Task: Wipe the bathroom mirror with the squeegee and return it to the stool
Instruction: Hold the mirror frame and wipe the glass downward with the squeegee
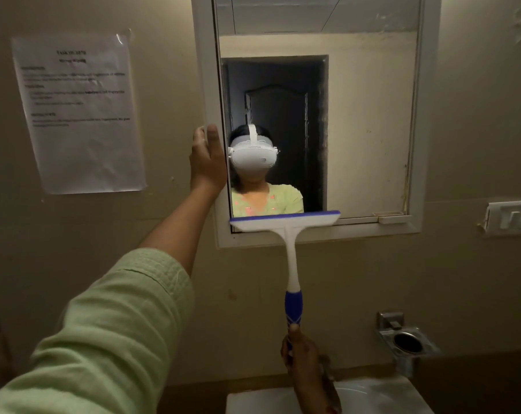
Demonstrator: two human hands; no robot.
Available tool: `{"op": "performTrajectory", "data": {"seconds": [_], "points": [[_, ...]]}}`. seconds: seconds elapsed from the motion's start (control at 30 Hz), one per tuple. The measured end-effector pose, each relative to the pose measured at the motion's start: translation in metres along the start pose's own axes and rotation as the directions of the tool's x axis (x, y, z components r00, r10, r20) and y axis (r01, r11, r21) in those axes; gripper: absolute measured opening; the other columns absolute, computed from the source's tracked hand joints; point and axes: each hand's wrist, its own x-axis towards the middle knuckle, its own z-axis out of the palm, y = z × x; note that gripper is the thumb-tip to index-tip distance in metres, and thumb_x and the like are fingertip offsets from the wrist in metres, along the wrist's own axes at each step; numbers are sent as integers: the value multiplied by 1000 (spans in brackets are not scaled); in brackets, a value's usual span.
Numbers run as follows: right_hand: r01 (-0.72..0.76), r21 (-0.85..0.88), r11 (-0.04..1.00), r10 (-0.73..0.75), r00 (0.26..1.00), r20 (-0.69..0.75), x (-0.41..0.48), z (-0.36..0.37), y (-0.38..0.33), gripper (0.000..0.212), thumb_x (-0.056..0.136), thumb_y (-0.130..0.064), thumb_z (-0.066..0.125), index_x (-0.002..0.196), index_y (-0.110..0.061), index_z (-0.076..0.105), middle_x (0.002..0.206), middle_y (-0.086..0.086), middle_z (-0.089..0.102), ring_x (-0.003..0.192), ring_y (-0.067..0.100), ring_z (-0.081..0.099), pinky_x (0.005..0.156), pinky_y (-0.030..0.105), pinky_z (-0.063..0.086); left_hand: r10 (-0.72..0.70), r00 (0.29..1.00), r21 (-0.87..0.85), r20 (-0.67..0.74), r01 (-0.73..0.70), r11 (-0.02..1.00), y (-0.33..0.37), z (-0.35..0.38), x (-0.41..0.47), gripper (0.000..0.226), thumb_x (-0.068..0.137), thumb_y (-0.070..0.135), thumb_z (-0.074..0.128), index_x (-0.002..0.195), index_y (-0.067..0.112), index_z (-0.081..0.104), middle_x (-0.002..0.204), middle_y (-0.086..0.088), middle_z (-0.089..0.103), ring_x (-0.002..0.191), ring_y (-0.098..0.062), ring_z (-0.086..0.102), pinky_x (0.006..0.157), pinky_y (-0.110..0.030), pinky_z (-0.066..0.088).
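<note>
The mirror point(369, 130) hangs on the wall in a white frame point(207, 70). My left hand point(207, 162) grips the frame's left edge, arm stretched out in a green sleeve. My right hand point(302, 357) holds the blue grip at the bottom of the squeegee point(292, 258). Its white handle points up, and its blue-edged blade lies across the lower left of the mirror, at the bottom edge. The stool is not in view.
A printed sheet point(79, 115) is taped to the wall on the left. A white sink point(372, 395) sits below my right hand. A metal holder point(407, 342) and a white hook rack point(513, 218) are fixed to the wall on the right.
</note>
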Motion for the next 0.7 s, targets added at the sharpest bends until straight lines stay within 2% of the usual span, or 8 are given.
{"op": "performTrajectory", "data": {"seconds": [0.1,0.2,0.3,0.47,0.53,0.6,0.7], "points": [[3,11,1000,-2,1000,-30,0,2,-3,74,46,-88,45,45,-13,42,38,-5,37,41,12,34,39,14,28,2,1000,2,1,-2,1000,1,0,0,39,97,35,27,100,3,49,84,-2,51,78,-16,47,63,-21,28],[70,18,997,-69,996,-55,10,4,-24,83,33,-96,47,45,-14,40,37,-8,36,35,3,31,38,13,27,10,1000,-4,4,-10,1000,1,0,0,40,97,34,28,105,1,49,89,-1,51,82,-14,48,65,-17,28],[99,18,995,-99,995,-31,16,4,-38,84,33,-95,48,48,-13,40,39,-7,35,35,3,30,38,13,27,3,1000,-13,7,-3,1000,2,-1,-1,43,97,36,27,111,1,48,90,7,47,80,-4,43,64,-12,27],[26,-18,1000,-26,1000,-3,-1,-1,-14,88,27,-98,44,49,-13,40,42,-2,35,38,8,31,40,15,27,-3,1000,-5,15,3,1000,1,-1,0,34,97,35,27,102,9,49,89,2,52,81,-11,47,65,-17,29],[-3,-18,1000,3,1000,6,-8,-1,-5,89,25,-98,43,48,-13,41,41,-2,37,37,7,32,39,14,28,-6,1000,-4,21,6,1000,2,-1,-1,32,97,36,27,102,12,48,85,6,51,77,-8,48,65,-17,29],[2,-4,1000,-2,1000,-3,-8,0,-6,85,30,-96,46,47,-13,41,39,-4,37,35,6,32,38,14,28,-4,1000,-10,17,4,1000,2,-1,-1,39,97,36,27,106,6,49,84,7,51,77,-8,48,64,-16,28],[53,7,999,-53,998,-17,2,1,-23,69,50,-82,51,47,-14,41,39,-4,35,39,10,31,39,15,27,2,1000,-23,13,-1,1000,1,0,-1,41,96,36,28,107,3,49,88,3,51,82,-12,47,64,-17,28]]}}
